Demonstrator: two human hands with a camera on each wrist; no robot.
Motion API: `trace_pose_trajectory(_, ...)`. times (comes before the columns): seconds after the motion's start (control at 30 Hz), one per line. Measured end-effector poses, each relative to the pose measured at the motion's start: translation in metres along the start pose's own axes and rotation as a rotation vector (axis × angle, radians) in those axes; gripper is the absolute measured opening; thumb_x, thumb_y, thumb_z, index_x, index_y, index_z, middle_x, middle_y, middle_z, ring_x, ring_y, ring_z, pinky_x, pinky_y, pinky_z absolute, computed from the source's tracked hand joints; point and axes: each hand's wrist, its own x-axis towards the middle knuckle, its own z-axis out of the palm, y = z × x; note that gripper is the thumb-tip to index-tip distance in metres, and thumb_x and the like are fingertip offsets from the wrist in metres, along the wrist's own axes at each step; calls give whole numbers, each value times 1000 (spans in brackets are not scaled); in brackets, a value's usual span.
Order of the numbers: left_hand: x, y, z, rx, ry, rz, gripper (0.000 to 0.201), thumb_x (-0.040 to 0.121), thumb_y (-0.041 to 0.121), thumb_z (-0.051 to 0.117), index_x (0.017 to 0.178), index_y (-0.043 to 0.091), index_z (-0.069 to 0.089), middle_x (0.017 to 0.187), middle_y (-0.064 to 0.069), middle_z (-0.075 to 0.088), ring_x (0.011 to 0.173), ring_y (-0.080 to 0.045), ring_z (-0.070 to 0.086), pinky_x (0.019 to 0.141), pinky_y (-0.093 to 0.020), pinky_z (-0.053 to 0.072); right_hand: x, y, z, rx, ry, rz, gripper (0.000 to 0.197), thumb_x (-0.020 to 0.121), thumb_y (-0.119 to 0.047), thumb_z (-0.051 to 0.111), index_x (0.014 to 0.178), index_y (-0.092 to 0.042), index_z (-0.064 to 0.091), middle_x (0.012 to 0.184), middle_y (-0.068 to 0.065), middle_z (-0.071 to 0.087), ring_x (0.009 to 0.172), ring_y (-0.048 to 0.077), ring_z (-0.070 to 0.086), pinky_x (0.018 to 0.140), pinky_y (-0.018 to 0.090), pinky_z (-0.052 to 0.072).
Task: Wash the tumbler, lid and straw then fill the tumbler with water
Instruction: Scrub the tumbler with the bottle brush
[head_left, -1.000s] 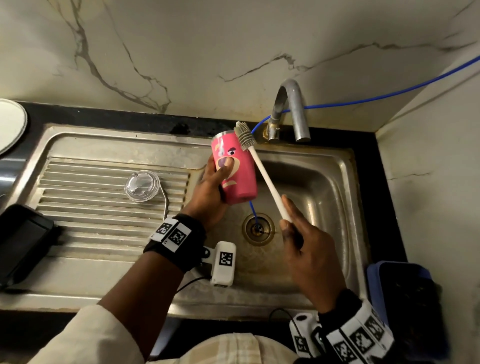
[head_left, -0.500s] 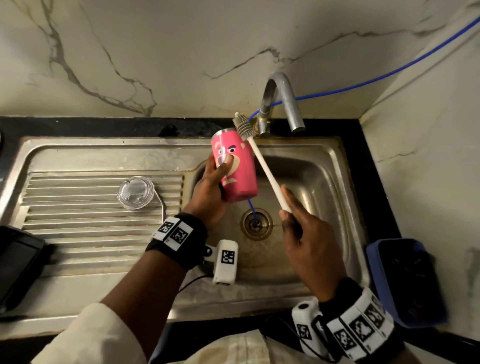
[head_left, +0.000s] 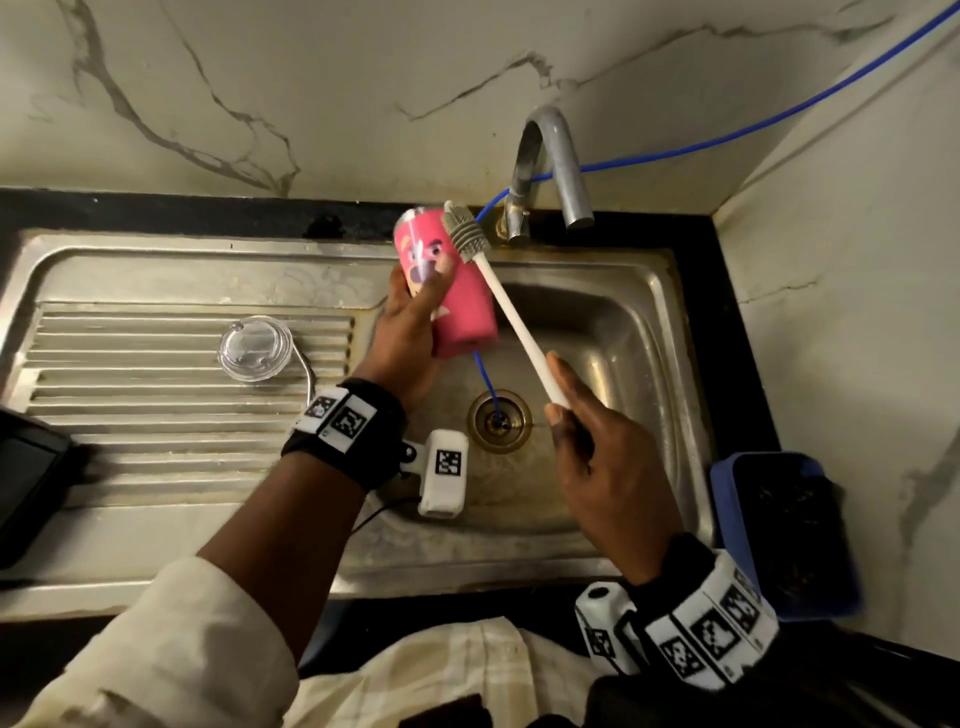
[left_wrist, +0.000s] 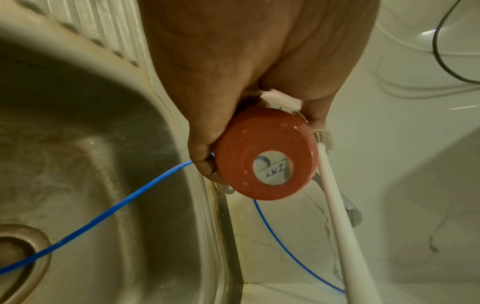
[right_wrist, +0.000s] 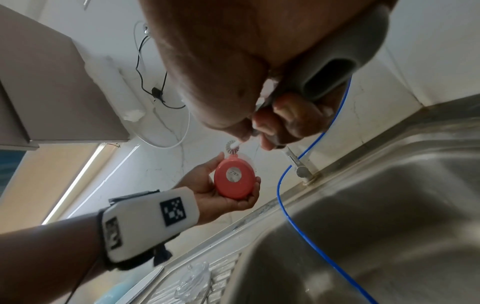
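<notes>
1. Left hand (head_left: 410, 332) grips the pink tumbler (head_left: 457, 291), fingers and thumb wrapped round its side. It is held tilted over the sink basin (head_left: 613, 332), centre of the head frame, mouth pointing up and away toward the wall.
2. Left wrist view: tumbler's base faces the camera, round label in its middle; fingers curl round the wall above and left of it.
3. Right hand (head_left: 608, 467) is closed round the handle of the bottle brush (head_left: 511, 322), lower right of centre. White shaft runs diagonally up-left.
4. Grey brush head (head_left: 465, 234) sits at the tumbler's rim, against its right side near the mouth. Cannot tell whether the bristles are inside the opening.
5. Clear lid (head_left: 255, 348) lies on the ribbed drainboard (head_left: 156, 415), left of centre, well apart from the tumbler.
6. A thin curved straw (head_left: 306, 369) lies just beside the lid, on its right.
7. Tap (head_left: 550, 171) stands upper centre-right behind the basin; no water stream visible.
8. Blue tube (head_left: 727, 137) runs from the upper right corner along the wall, past the tap, down into the drain (head_left: 498, 421).
9. Blue container (head_left: 784, 530) sits at the right edge, beside the sink.
</notes>
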Motion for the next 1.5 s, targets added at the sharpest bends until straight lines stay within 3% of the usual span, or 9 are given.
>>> trace_pose_trajectory(0.1, -2, 1, 0, 4, 22, 2, 53, 100, 30, 66, 148, 21, 44, 146, -20, 58, 128, -38, 63, 85, -56, 60, -13, 2, -1, 53, -29, 0, 53, 106, -23, 58, 157, -27, 46, 102, -1, 78, 71, -4, 62, 70, 11, 47)
trace_pose_trajectory(0.27, -16, -14, 11, 36, -59, -31, 52, 106, 22, 58, 154, 19, 39, 148, -20, 56, 132, -38, 59, 86, -48, 62, 3, 0, -2, 19, -3, 5, 51, 108, -25, 55, 158, -28, 45, 74, -11, 63, 60, -7, 53, 64, 7, 41)
trace_pose_trajectory(0.4, -16, -11, 12, -12, -2, -28, 49, 106, 22, 57, 152, 19, 41, 148, -21, 55, 133, -40, 57, 90, -51, 62, -1, -4, -1, 51, -38, -13, 51, 107, -27, 54, 158, -26, 45, 80, -8, 67, 61, -10, 54, 65, 3, 40)
trace_pose_trajectory(0.6, -23, -16, 9, 3, -19, -33, 51, 105, 21, 57, 154, 19, 41, 146, -19, 58, 130, -36, 61, 91, -51, 61, -6, -6, -5, 66, -38, 0, 52, 105, -15, 59, 156, -19, 48, 62, -28, 40, 62, -16, 54, 61, -2, 34)
trace_pose_trajectory(0.83, -19, -6, 10, -29, 54, -18, 48, 104, 19, 59, 149, 23, 42, 138, -14, 61, 118, -29, 67, 76, -43, 63, -10, -6, -4, 52, -49, -6, 53, 105, -20, 59, 156, -25, 47, 71, -28, 51, 62, -13, 56, 61, -1, 35)
trace_pose_trajectory(0.97, -22, -10, 7, 25, 9, -10, 49, 104, 19, 60, 149, 27, 41, 139, -11, 61, 121, -30, 66, 76, -44, 63, -16, -2, -4, 36, -30, 3, 51, 107, -25, 56, 157, -30, 46, 72, -10, 65, 58, -2, 58, 60, 4, 38)
trace_pose_trajectory(1.13, -23, -15, 9, 34, -9, -13, 52, 105, 20, 58, 154, 24, 40, 140, -12, 61, 118, -27, 68, 77, -42, 62, -8, 3, -1, 18, -14, -10, 52, 106, -18, 58, 156, -25, 47, 72, -27, 52, 63, -16, 54, 62, -2, 34)
trace_pose_trajectory(1.3, -14, -10, 1, -37, 96, -3, 54, 104, 25, 62, 153, 21, 40, 144, -17, 60, 117, -30, 70, 76, -47, 62, -29, 8, -2, 35, -47, 7, 51, 107, -27, 55, 156, -30, 47, 77, -8, 69, 57, -8, 53, 62, 2, 36)
trace_pose_trajectory(1.5, -22, -23, 14, 8, -50, -48, 54, 105, 19, 58, 156, 20, 38, 148, -17, 56, 132, -36, 60, 84, -51, 61, -6, 14, -2, 35, 48, 56, 50, 107, -26, 54, 157, -32, 46, 74, -2, 69, 60, 1, 61, 60, 15, 48)
